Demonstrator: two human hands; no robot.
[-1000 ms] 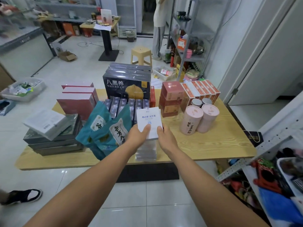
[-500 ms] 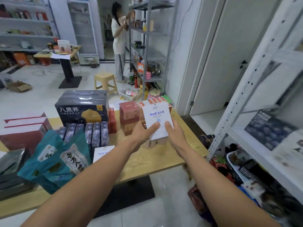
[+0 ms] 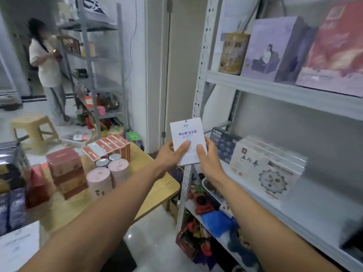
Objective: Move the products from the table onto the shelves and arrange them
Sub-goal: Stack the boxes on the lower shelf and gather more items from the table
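Observation:
A white box with blue print (image 3: pixel 186 134) is held up in the air between both hands, in front of the grey shelf unit's upright post (image 3: pixel 198 99). My left hand (image 3: pixel 170 156) grips its lower left side, thumb on the front. My right hand (image 3: pixel 206 156) grips its lower right side the same way. The middle shelf (image 3: pixel 306 205) lies just right of the box and holds a dark blue box (image 3: pixel 224 142) and white patterned boxes (image 3: pixel 265 163). On the wooden table (image 3: pixel 153 195) at the left remain pink tubes (image 3: pixel 106 177), red boxes (image 3: pixel 64 169) and orange-white cartons (image 3: pixel 110 146).
The upper shelf (image 3: pixel 275 87) carries a gold tin (image 3: pixel 233 54), a lilac box and a red box. Bags and toys fill the bottom shelf (image 3: pixel 208 218). A person stands at a far shelf unit (image 3: pixel 98 55) beside a beige stool (image 3: pixel 33 126).
The view has swung right from the table to the shelf unit. Both hands have carried the white box up and rightwards, away from the table and close to the middle shelf.

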